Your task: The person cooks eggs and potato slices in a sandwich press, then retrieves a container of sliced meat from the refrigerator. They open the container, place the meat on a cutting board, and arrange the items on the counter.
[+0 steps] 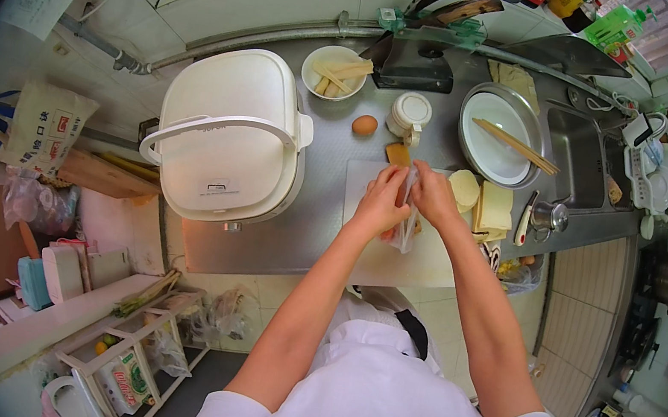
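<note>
A clear plastic bag [405, 237] with something reddish inside is held upright over a white cutting board [356, 179]. My left hand [384, 200] grips its left side, and my right hand [433, 192] pinches its upper right edge. Just beyond my fingertips lies a flat orange-brown piece [398, 154]. Pale yellow round slices [463, 189] and a stack of yellowish rectangular slabs [494, 208] rest to the right of my right hand. Farther back are a brown egg [364, 125] and a white lidded mug [411, 111]. My hands partly hide the bag's contents.
A large white rice cooker [225, 134] stands left on the steel counter [224, 250]. Behind are a bowl of pale strips [333, 93] and a knife block [417, 65]. Wooden chopsticks [515, 146] cross a white bowl [490, 157] in a metal basin, beside the sink [574, 160].
</note>
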{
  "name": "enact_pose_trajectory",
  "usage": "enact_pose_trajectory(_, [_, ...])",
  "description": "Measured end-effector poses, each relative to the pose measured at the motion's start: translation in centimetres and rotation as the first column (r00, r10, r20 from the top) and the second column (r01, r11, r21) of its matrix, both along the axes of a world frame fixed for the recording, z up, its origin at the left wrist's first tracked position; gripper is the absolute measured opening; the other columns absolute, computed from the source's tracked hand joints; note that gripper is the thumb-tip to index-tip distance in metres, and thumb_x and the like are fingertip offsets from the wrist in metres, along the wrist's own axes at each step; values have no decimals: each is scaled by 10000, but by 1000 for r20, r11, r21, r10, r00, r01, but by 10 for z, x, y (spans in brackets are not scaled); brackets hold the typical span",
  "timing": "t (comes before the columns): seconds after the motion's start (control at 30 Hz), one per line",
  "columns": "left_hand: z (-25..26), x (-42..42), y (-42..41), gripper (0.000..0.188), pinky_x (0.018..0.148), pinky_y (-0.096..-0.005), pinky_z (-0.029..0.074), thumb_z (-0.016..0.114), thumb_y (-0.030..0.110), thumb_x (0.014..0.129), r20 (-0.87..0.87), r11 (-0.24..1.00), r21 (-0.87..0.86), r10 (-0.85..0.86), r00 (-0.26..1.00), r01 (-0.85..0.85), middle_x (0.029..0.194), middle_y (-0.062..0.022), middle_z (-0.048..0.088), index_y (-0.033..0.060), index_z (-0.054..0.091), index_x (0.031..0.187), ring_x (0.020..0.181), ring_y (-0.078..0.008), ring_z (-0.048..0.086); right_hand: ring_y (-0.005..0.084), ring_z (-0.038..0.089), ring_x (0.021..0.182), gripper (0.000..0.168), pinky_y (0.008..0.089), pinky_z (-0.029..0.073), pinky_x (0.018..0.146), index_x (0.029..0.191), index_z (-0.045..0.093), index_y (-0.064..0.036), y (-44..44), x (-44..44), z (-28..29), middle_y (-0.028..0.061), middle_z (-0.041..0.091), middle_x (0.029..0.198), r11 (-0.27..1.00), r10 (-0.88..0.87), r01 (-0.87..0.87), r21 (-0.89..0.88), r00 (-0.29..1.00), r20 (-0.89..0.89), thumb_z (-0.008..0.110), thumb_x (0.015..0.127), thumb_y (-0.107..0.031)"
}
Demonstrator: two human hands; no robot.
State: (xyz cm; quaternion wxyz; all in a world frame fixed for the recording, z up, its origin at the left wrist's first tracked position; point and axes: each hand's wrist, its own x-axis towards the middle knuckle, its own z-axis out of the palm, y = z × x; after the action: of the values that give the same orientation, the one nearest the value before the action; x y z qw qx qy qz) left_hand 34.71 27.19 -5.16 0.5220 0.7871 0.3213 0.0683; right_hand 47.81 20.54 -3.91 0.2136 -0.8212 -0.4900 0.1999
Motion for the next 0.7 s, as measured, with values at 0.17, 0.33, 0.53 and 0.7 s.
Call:
enact_pose_trajectory(0.17, [-7, -2, 3, 721, 1017, -394, 357, 615, 165, 674, 34, 1000, -1, 3, 999, -3, 1409, -136, 309, 86, 377, 1350, 1211, -369, 391, 433, 589, 807, 271, 497, 467, 709, 1059, 495, 3, 3, -7, 11, 267, 611, 862, 1000, 13, -12, -18, 998, 58, 490, 791, -43])
enact_pose_trajectory(0.33, [-11, -1, 3, 729, 1016, -395, 358, 608, 160, 670, 42, 1000, -10, -14, 999, 15, 1423, -128, 297, 96, 371, 1356, 1217, -363, 387, 442, 587, 802, 182, 504, 468, 704, 972, 472, -7, 3, -10, 1, 262, 612, 878, 999, -35, 36, -5, 990, 136, 492, 797, -57])
enact_pose_trajectory(0.53, [-20, -5, 11, 736, 1021, -389, 355, 615, 144, 649, 114, 998, -38, -36, 993, 41, 1421, -132, 312, 89, 389, 1348, 1237, -353, 378, 444, 594, 823, 189, 498, 477, 724, 974, 479, 25, 12, -3, -5, 276, 614, 864, 983, -69, 79, -168, 995, 65, 484, 817, -81])
enact_pose_trajectory(0.7, [-21, -8, 15, 723, 1030, -371, 349, 604, 123, 643, 156, 994, -83, -52, 986, 66, 1415, -146, 323, 74, 406, 1336, 1265, -326, 367, 442, 597, 824, 186, 493, 480, 730, 959, 519, 44, 12, -3, -3, 282, 616, 844, 982, -31, 38, -186, 999, 42, 475, 820, -72])
